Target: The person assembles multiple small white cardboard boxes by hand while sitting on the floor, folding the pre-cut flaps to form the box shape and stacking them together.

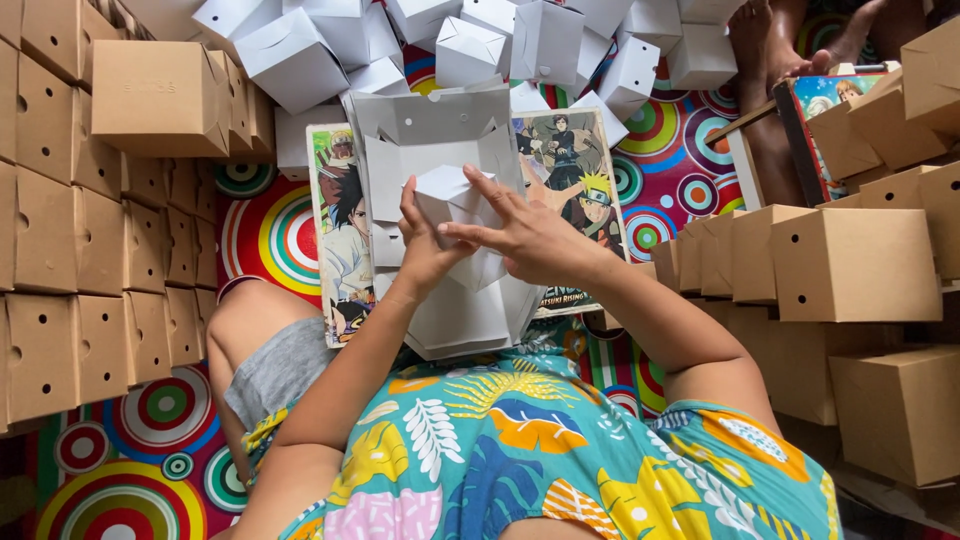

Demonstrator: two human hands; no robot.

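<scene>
Folding a white cardboard box on the lap

We press our left hand (425, 245) and right hand (530, 235) on the half-folded white box (450, 195), above flat white blanks (460, 315), between brown box stacks (90, 250).

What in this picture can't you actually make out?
Head view:
- The white folded box: its near side is hidden behind the left hand and right hand.
- The illustrated board: its middle is covered by the flat white cardboard blanks.
- The other person's feet: cut off by the top edge.
- The brown boxes: cut off by the left edge.
</scene>
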